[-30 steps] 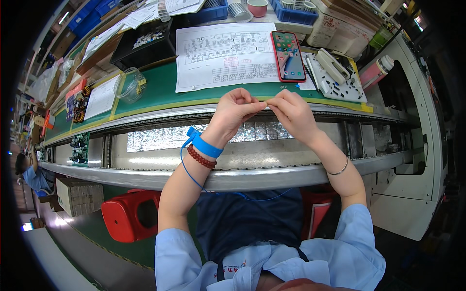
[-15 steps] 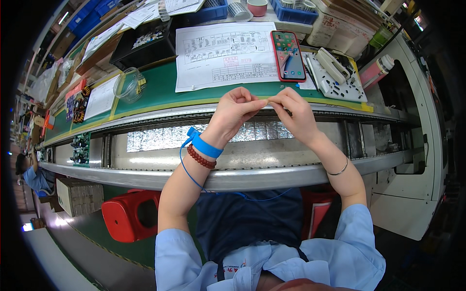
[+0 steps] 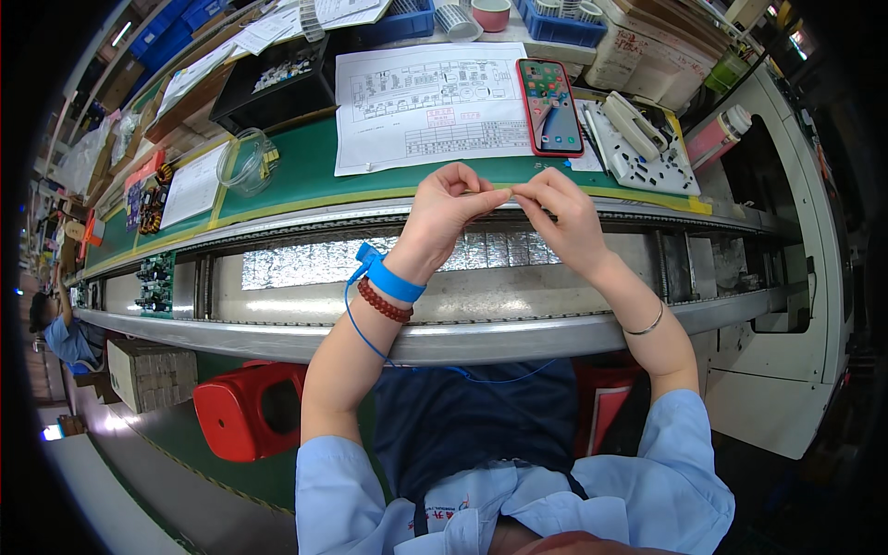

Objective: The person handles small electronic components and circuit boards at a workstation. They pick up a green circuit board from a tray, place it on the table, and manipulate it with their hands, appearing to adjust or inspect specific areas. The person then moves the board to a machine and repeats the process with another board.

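My left hand point(image 3: 449, 211) and my right hand point(image 3: 562, 220) meet fingertip to fingertip above the near edge of the green bench. Each is closed in a pinch. Whatever lies between the fingertips is too small to make out. A blue wrist strap point(image 3: 394, 280) with a thin blue cord and a reddish-brown bead bracelet point(image 3: 385, 302) circle my left wrist. Just beyond the hands lies a printed diagram sheet point(image 3: 430, 116), with a red-cased phone point(image 3: 552, 109) on its right edge, its screen lit.
Below my hands runs a metal conveyor rail point(image 3: 462, 344). A green circuit board point(image 3: 154, 285) sits on it at left. To the right lies a white board with small black parts point(image 3: 659, 173). A clear plastic tub point(image 3: 248, 165) and black parts bin point(image 3: 277, 83) stand left. A red stool point(image 3: 227, 416) is below.
My hands stay almost still, fingertips together in the same place. The person at the far left has raised an arm slightly.
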Demonstrator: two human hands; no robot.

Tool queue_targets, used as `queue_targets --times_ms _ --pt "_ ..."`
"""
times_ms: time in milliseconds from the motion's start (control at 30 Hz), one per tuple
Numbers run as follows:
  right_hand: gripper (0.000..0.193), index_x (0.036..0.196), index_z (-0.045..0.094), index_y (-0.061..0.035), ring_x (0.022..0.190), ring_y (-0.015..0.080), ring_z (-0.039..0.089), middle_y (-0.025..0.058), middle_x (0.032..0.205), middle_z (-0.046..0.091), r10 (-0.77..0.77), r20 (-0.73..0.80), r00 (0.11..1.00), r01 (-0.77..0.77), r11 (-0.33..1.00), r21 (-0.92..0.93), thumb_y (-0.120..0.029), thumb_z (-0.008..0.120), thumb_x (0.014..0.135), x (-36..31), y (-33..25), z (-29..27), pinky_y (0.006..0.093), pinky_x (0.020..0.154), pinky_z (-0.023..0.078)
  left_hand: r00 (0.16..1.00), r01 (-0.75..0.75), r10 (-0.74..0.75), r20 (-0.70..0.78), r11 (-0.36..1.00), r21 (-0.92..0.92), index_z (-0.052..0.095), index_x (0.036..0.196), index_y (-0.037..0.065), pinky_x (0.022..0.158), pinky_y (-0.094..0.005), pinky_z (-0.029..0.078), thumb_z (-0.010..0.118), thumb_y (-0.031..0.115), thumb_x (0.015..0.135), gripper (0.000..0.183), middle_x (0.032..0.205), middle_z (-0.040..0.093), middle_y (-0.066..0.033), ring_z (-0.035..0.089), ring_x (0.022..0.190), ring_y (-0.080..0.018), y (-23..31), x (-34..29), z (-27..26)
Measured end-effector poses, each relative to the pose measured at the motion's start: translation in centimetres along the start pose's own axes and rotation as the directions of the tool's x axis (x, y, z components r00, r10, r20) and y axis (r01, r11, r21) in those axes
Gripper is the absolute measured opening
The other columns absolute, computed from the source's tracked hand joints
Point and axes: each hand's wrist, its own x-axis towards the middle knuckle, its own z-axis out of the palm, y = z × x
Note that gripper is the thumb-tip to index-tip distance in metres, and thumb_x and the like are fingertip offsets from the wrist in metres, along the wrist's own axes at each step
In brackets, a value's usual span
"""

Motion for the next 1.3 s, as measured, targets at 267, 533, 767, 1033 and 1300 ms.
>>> queue_targets --times_ms 267,533,767,1033,1300 --pt "0.008 0.084 0.062 -0.0033 0.066 0.0237 0.052 0.0059 0.075 0.054 -0.072 -0.002 0.997 0.071 0.994 -0.082 -0.005 0.063 0.077 0.06 0.06 -0.06 0.0332 0.060 0.041 0.999 -0.041 0.043 -0.029 0.997 0.062 0.045 0.071 0.009 0.062 -0.0167 0.047 0.070 -0.003 0.074 0.028 0.077 0.055 -0.0024 0.056 0.069 -0.0069 0.00 -0.07 0.28" --pt "0.009 0.081 0.061 -0.0032 0.064 0.0235 0.051 0.0059 0.073 0.053 -0.121 0.002 0.993 0.120 0.985 -0.127 -0.005 0.065 0.073 0.12 0.00 -0.17 0.0334 0.059 0.040 0.998 -0.049 0.051 -0.044 0.997 0.064 0.045 0.071 0.008 0.060 -0.0166 0.046 0.069 -0.005 0.073 0.027 0.076 0.056 -0.0038 0.056 0.068 -0.0077 -0.22 -0.01 0.39" --pt "0.010 0.076 0.059 -0.0041 0.063 0.0227 0.051 0.0057 0.070 0.051 -0.168 0.018 0.986 0.168 0.968 -0.188 -0.007 0.067 0.071 0.24 -0.04 -0.35 0.0331 0.059 0.039 0.997 -0.055 0.059 -0.051 0.996 0.071 0.046 0.071 0.007 0.062 -0.0175 0.046 0.070 -0.006 0.072 0.027 0.076 0.058 -0.0047 0.056 0.069 -0.0083 -0.39 0.02 0.47" --pt "0.011 0.076 0.059 -0.0040 0.063 0.0234 0.051 0.0061 0.071 0.051 -0.156 0.028 0.987 0.159 0.970 -0.182 -0.006 0.067 0.070 0.21 0.05 -0.43 0.0335 0.059 0.039 0.996 -0.072 0.077 -0.046 0.993 0.096 0.047 0.071 0.007 0.062 -0.0174 0.047 0.070 -0.005 0.072 0.027 0.076 0.058 -0.0045 0.057 0.070 -0.0084 -0.71 0.05 0.43" --pt "0.008 0.082 0.061 -0.0036 0.064 0.0240 0.051 0.0059 0.075 0.053 -0.110 0.016 0.994 0.111 0.983 -0.146 -0.006 0.064 0.076 0.08 0.09 -0.22 0.0336 0.059 0.040 0.997 -0.047 0.052 -0.058 0.996 0.077 0.047 0.070 0.008 0.061 -0.0170 0.047 0.070 -0.004 0.073 0.026 0.077 0.057 -0.0035 0.057 0.069 -0.0076 -0.46 0.04 0.21"
